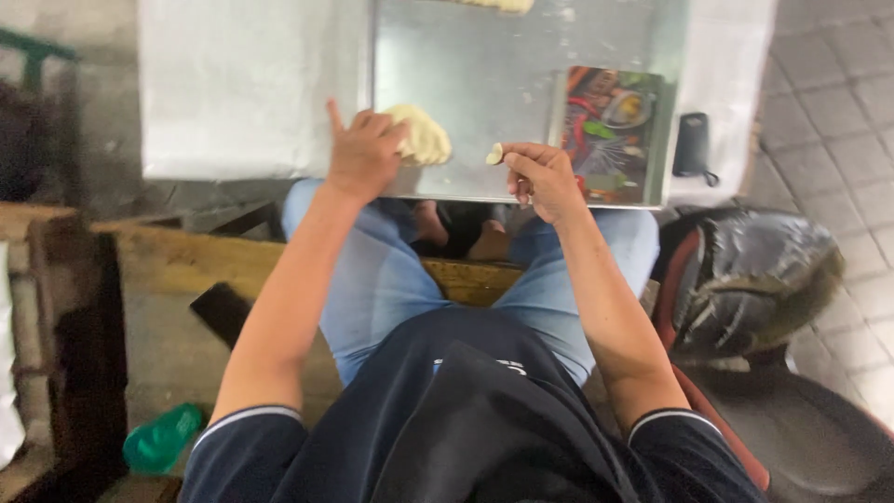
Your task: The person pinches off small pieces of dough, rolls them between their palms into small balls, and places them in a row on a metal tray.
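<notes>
My left hand (pixel 361 154) rests on a pale lump of dough (pixel 424 136) that lies on a metal tray (pixel 484 65) near its front edge. My right hand (pixel 540 177) pinches a small piece of dough (pixel 494 154) between thumb and fingers, just right of the big lump. Another bit of dough (pixel 503 5) shows at the tray's far edge.
A colourful printed card (pixel 610 130) lies on the tray's right part. A white cloth (pixel 242 84) covers the table to the left. A small black case (pixel 691 144) sits at the right. A dark bag (pixel 754 279) stands on the floor at right, a green bottle (pixel 163 438) at lower left.
</notes>
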